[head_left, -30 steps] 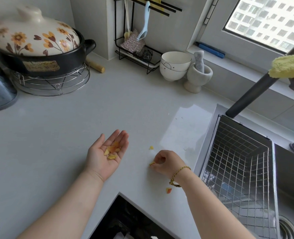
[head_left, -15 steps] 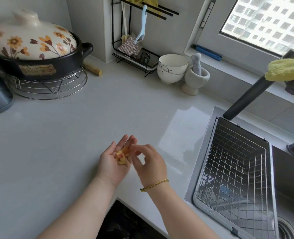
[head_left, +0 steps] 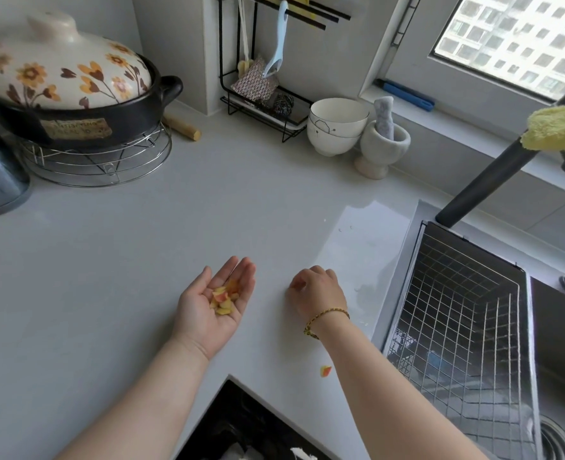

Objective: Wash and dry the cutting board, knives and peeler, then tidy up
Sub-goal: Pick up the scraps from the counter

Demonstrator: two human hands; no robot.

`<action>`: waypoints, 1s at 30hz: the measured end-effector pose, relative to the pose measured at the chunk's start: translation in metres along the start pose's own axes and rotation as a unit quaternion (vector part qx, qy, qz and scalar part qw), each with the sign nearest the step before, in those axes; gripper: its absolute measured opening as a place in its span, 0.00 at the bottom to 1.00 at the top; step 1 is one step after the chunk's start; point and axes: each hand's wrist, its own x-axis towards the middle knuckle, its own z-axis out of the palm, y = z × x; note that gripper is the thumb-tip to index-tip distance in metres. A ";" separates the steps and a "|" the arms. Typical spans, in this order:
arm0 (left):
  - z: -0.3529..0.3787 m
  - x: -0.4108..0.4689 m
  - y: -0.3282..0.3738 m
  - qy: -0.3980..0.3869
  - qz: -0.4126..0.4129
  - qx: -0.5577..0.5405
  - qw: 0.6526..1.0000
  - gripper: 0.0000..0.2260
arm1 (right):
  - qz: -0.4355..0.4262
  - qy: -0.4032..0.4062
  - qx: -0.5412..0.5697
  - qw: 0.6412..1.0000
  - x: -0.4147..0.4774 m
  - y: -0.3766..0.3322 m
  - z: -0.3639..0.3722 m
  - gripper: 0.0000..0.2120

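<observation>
Right hand (head_left: 317, 292) has left the cupped left hand (head_left: 213, 308) of scraps (head_left: 223, 297), fingers curled on counter (head_left: 142, 260).

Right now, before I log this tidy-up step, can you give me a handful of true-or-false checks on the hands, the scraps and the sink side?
1. The left hand lies palm up with peel scraps in it. True.
2. The right hand is palm up as well. False: its knuckles face up and its fingertips are at the counter.
3. One scrap lies loose on the counter near the right forearm. True.
4. The wire basket sits left of both hands. False: it is to their right, in the sink.
5. A yellow cloth is draped over the dark faucet. True.
</observation>
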 end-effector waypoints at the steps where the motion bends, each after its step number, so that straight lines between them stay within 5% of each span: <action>1: 0.001 0.000 -0.001 0.001 -0.004 0.005 1.000 0.31 | 0.000 0.004 0.020 1.000 -0.003 0.002 -0.001 0.10; 10: 0.005 -0.002 -0.013 -0.002 -0.043 0.041 0.998 0.31 | 0.021 -0.018 0.085 0.996 -0.042 0.035 -0.008 0.04; 12: 0.004 -0.002 -0.014 -0.001 -0.043 0.041 0.998 0.31 | 0.024 -0.008 0.079 0.997 -0.035 0.028 -0.005 0.09; 21: 0.001 -0.013 -0.012 0.042 -0.026 0.044 0.998 0.11 | -0.013 -0.034 -0.028 0.999 -0.013 -0.001 0.004 0.13; 25: 0.000 -0.016 -0.009 0.019 -0.024 0.039 0.999 0.29 | -0.011 -0.028 -0.005 1.000 -0.016 0.003 0.004 0.12; 30: -0.004 -0.019 -0.010 0.008 -0.025 0.048 0.998 0.31 | -0.009 -0.037 -0.013 0.999 -0.019 0.004 0.001 0.12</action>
